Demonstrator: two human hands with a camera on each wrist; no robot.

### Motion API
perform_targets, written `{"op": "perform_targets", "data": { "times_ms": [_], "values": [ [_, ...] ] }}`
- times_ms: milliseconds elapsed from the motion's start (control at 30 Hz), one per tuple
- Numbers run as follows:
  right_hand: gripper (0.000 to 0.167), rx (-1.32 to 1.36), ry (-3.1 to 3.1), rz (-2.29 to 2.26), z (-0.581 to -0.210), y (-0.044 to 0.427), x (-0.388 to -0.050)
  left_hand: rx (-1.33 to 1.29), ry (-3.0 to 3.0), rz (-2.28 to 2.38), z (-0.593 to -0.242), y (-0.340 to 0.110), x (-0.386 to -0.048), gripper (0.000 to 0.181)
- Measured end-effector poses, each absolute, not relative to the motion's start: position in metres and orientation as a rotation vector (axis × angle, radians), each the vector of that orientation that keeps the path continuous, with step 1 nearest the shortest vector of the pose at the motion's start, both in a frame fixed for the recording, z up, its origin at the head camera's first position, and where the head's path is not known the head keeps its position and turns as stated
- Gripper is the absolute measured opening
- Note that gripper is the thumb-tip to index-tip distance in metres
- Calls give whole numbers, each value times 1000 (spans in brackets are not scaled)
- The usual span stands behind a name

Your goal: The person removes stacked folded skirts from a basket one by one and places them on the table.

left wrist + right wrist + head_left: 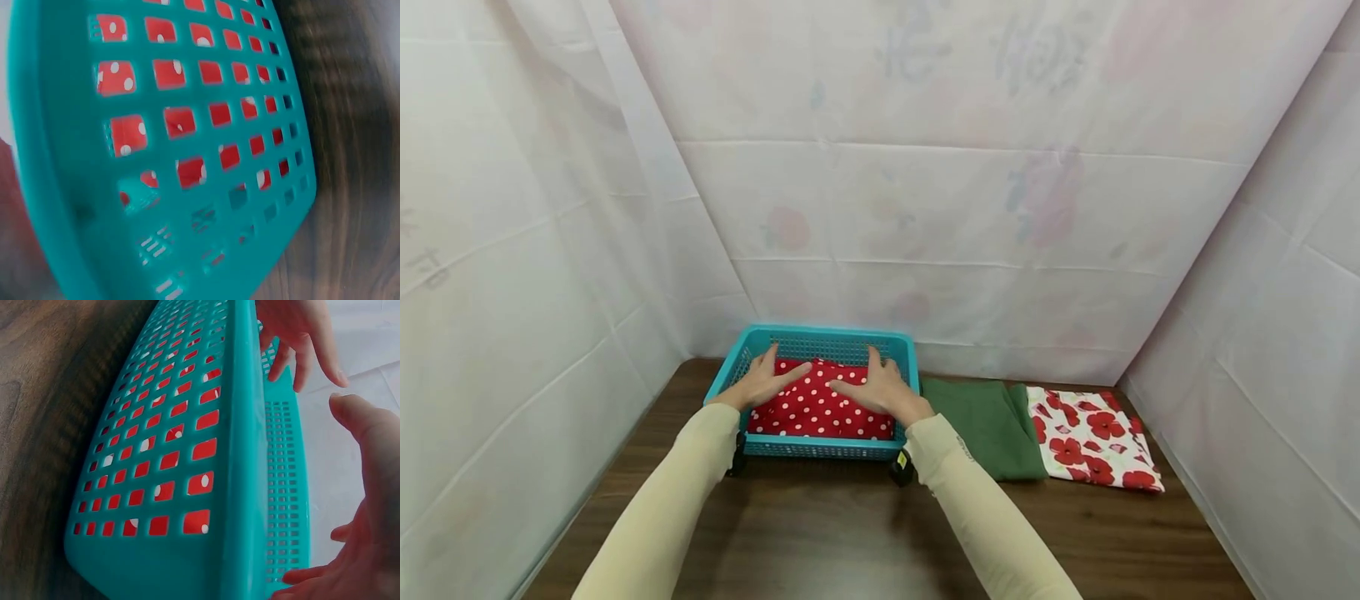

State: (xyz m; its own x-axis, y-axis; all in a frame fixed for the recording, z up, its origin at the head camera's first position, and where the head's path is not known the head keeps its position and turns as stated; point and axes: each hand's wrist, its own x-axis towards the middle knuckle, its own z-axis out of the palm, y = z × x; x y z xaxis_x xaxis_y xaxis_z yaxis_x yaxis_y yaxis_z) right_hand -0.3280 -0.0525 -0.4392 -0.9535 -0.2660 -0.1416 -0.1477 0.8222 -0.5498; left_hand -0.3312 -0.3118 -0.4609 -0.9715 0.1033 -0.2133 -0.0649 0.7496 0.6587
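Note:
A turquoise plastic basket [823, 451] with perforated sides holds a red cloth with white polka dots [820, 408]. Over the cloth's left part is my left hand [762, 383], its thumb pointing inward and its fingers spread. Mirroring it on the right, my right hand [878, 390] has its thumb extended toward the left one. Neither hand grips anything; whether the fingertips touch the cloth cannot be told. In the right wrist view, both hands are above the basket's rim [242, 456], thumbs apart from fingers. The left wrist view mostly shows the basket wall [69, 156], with red dotted cloth behind its holes.
Right of the basket lies a folded green cloth [988, 429]. Beside it is a folded white cloth with red flowers [1093, 442]. All stand on a dark wooden table [820, 533], enclosed at the back and sides by white printed sheeting [962, 208].

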Motion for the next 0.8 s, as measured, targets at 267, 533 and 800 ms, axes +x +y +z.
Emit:
{"op": "perform_targets", "data": {
  "times_ms": [267, 533, 800],
  "values": [
    [116, -251, 2676, -833, -450, -48, -329, -18, 2588, 998, -468, -310, -332, 114],
    [122, -197, 2591, -854, -452, -44, -330, -49, 2511, 1019, -473, -315, -330, 110],
    [123, -207, 2547, -832, -451, -43, -329, -64, 2468, 1028, -471, -316, -329, 108]
  ]
}}
